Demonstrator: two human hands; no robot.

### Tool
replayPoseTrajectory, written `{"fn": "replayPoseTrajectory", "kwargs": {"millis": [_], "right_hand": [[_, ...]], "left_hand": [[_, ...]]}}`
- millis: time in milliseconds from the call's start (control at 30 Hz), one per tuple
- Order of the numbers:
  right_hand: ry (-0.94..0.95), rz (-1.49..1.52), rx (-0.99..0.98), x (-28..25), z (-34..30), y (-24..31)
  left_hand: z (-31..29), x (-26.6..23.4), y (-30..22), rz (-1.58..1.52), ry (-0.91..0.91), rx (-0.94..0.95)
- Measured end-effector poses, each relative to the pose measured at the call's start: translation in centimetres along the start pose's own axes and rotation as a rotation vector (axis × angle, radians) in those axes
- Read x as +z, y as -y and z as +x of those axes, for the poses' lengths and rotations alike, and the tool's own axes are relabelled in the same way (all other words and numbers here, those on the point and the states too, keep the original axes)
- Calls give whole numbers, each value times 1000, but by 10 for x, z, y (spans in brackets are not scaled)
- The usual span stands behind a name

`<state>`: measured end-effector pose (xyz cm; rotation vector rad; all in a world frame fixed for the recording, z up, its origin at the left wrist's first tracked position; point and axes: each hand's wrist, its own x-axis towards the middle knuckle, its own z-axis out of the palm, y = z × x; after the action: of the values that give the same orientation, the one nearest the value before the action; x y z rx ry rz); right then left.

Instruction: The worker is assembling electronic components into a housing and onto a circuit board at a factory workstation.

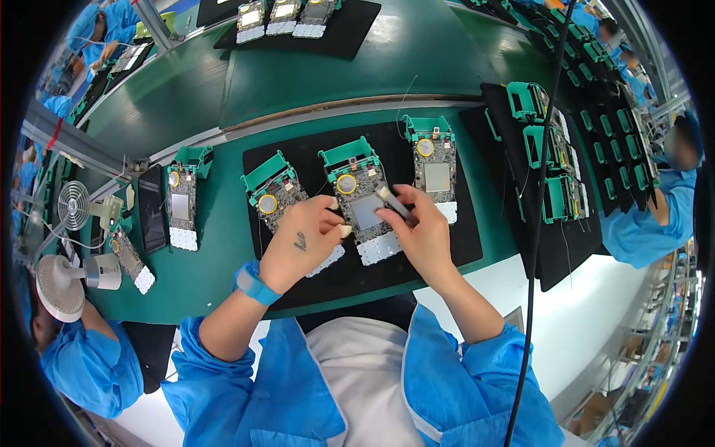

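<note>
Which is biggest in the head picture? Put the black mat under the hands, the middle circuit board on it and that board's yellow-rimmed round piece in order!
1. Black mat
2. Middle circuit board
3. Yellow-rimmed round piece

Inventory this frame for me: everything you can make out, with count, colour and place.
Near circuit boards: three, grey and green, on the near mat
Near mat: one, black, before the person
Small object: one, pale, above the middle near board; kind unclear
Left circuit boards: two, left of the near mat
Flat panel: one, dark, between those two
Fans: two, pale, far left
Far circuit boards: at least three, top
Right circuit boards: at least three, grey and green, right
Cable: one, black, right
Workbench: green
Co-workers: several, blue clothing, both edges
Jacket: one, blue, bottom
Left hand: one, blue wristband, left of the object
Right hand: one, bare, pinching the object
</note>
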<state>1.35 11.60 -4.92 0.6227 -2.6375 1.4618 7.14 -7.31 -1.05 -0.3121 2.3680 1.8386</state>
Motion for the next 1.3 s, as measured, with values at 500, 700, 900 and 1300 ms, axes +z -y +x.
{"fn": "replayPoseTrajectory", "kwargs": {"millis": [500,700,900,1300], "right_hand": [[120,281,-159,20,20,23],[127,269,-109,21,19,19],[116,198,-201,13,28,17],[129,21,-414,10,39,2]], "left_hand": [[-3,13,-10,187,-332,399],[-4,10,1,-283,-232,187],[7,4,5,249,-314,490],[26,-5,10,477,-216,649]]}}
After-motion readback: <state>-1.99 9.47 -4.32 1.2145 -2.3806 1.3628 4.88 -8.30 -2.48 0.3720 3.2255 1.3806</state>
